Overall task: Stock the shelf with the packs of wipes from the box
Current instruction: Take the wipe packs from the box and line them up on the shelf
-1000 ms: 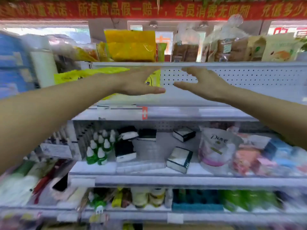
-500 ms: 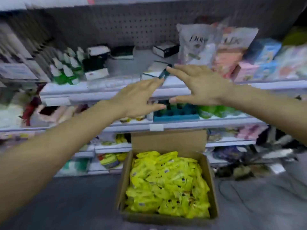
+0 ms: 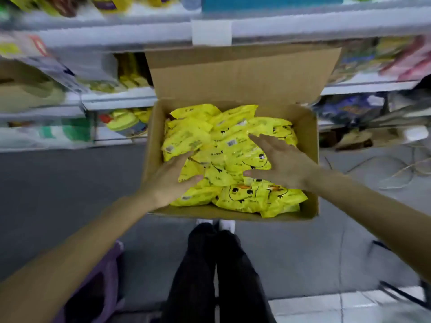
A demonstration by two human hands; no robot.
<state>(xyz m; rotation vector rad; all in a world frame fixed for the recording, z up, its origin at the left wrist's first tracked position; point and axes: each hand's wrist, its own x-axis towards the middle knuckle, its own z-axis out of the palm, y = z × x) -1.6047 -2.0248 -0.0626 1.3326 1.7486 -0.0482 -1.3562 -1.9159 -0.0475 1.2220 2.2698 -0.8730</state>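
Observation:
An open cardboard box [image 3: 307,145] stands on the floor against the shelving, its back flap upright. Several yellow packs of wipes [image 3: 224,145] with smiling faces lie heaped inside. My left hand [image 3: 170,180] is down on the left side of the heap, fingers spread flat, thumb under the edge of one pack. My right hand [image 3: 279,162] lies on the right side of the heap with fingers straight and spread. Between the two hands sits a small bunch of packs [image 3: 219,171]. Neither hand has its fingers curled round a pack.
White shelf rails [image 3: 116,36] run across the top, with blurred goods on the lower shelves [image 3: 121,99] either side of the box. My dark trouser legs [image 3: 210,271] and white shoes stand just before the box. Cables [image 3: 396,169] lie on the grey floor at right.
The view has dropped from the upper shelf to the box on the floor. Both hands have come down from shelf height into the box and now rest on the yellow packs.

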